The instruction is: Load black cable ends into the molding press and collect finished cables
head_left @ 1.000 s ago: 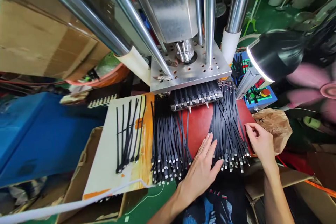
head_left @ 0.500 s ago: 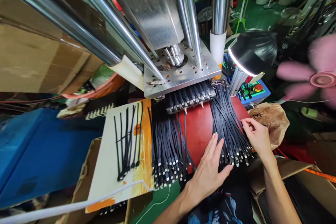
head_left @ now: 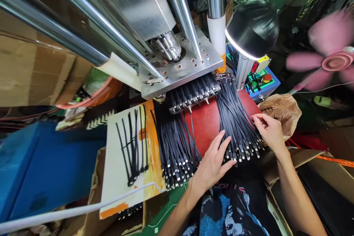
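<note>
My left hand (head_left: 211,162) is open, its fingers stretched out at the left edge of the right-hand bundle of black USB cables (head_left: 235,114). On that bundle's other side, my right hand (head_left: 269,132) is closed, thumb and forefinger pinched together; what lies between them, if anything, I cannot make out. The silver connectors of this bundle point towards me. A second bundle of black cables (head_left: 174,136) lies to the left. Between the two bundles, under the press plate (head_left: 188,68), a mold (head_left: 195,97) holds a row of cable ends.
A white board (head_left: 110,177) with several black cables lies at the left. At the right are a lit lamp (head_left: 253,25), a control box (head_left: 267,83), a brown paper bag (head_left: 287,110) and a pink fan (head_left: 336,61). A white rod (head_left: 69,212) crosses the lower left.
The camera view has shifted, so the press and bench sit higher and mostly further left in the picture. Both hands keep nearly the same places beside the right-hand cable bundle.
</note>
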The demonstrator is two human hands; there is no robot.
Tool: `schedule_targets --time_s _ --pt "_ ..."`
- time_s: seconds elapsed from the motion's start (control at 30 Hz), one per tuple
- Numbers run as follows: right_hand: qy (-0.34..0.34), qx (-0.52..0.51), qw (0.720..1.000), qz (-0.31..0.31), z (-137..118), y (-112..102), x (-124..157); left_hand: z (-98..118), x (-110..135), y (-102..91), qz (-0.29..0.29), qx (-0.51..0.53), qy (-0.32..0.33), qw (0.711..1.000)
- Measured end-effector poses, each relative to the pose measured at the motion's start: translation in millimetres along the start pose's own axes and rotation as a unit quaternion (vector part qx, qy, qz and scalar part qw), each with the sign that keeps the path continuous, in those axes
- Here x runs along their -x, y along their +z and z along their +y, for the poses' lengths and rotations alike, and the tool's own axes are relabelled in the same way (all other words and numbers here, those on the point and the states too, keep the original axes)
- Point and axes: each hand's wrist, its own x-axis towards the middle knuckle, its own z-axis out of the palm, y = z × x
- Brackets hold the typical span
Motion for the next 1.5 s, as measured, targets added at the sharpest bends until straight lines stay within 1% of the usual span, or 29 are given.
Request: schedule_targets --time_s 0.13,0.3,0.43,0.57,0.7,0.9,1.03,1.13,1.27,1.5 --pt "-0.005 0.001 1.0 0.007 1 1 1 3 -1 0.3 0.007 -0.017 0.009 1.0" --pt "-0.011 0.0 1.0 0.008 2 1 1 5 2 8.1 -0.003 -0.073 0.063 0.995" --pt "-0.014 -0.002 1.0 0.01 2 2 1 5 2 11.2 0.023 -0.083 0.052 0.995" --pt "-0.012 -0.005 1.0 0.014 1 2 1 5 -1 8.7 0.037 -0.07 0.05 0.996" --pt "-0.017 -0.001 1.0 0.019 1 3 1 4 -3 5.1 0.049 -0.061 0.024 0.997" --pt "-0.017 -0.002 1.0 0.024 1 4 1 -1 1 -0.1 0.015 -0.045 0.051 0.998" --pt "-0.02 -0.003 0.999 0.025 1 4 1 0 2 2.7 0.015 -0.053 0.028 0.998" --pt "-0.023 -0.004 0.999 0.028 3 5 1 4 0 6.9 0.026 -0.067 0.021 0.997" --pt "-0.018 -0.001 0.999 0.028 5 5 1 4 -2 8.0 0.039 -0.063 0.038 0.997" --pt "-0.02 0.004 0.999 0.029 4 5 1 -4 1 -0.4 0.02 -0.069 0.079 0.994"
